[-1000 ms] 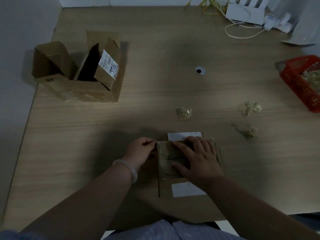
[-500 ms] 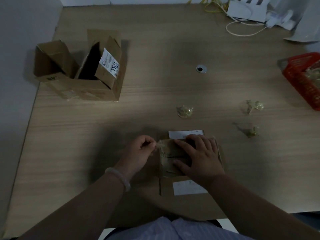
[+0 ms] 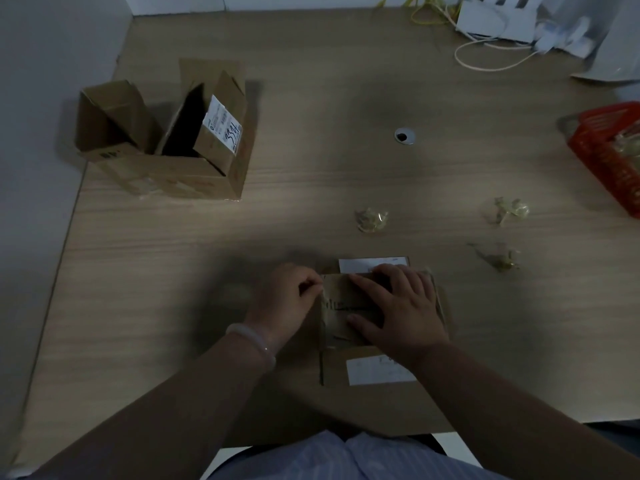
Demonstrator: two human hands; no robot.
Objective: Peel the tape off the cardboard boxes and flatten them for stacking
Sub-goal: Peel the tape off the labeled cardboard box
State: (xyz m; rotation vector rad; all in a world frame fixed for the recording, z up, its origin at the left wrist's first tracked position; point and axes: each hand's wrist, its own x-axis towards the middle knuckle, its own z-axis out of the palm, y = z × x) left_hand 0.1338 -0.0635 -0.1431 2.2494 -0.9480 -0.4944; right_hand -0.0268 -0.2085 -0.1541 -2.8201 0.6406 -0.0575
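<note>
Hardly anything has moved in the last second: both hands stay at the same small box near the front edge of the pale wood-grain surface [image 3: 311, 202], and the left fingertips have crept only a touch nearer the box's left edge.

From the head camera, the small flattened brown cardboard box [image 3: 341, 317] lies just in front of the person. The right hand [image 3: 398, 313] rests flat on top of it, fingers spread and straight, pressing it down. The left hand [image 3: 291, 299], with a pale bangle [image 3: 251, 341] at the wrist, has its fingers curled in, pinching the strip of clear tape [image 3: 324, 301] that runs down the box's left edge. The light is dim and the tape is hard to trace further. One white label [image 3: 372, 265] shows beyond the right hand's fingers, another white label [image 3: 377, 370] below the wrist.

Well apart, at the far left, stands a larger open brown cardboard box [image 3: 166, 161], its flaps up, with a white shipping sticker [image 3: 223, 124] on one flap. Three crumpled wads of peeled tape lie on the surface to the right: one [image 3: 371, 220] beyond the hands, two more [image 3: 510, 209] [image 3: 502, 259] further right. A red plastic basket [image 3: 609, 150] at the right edge holds more wads. A round metal cable grommet [image 3: 404, 136] sits mid-surface, and a white device with cables [image 3: 498, 19] at the back.
</note>
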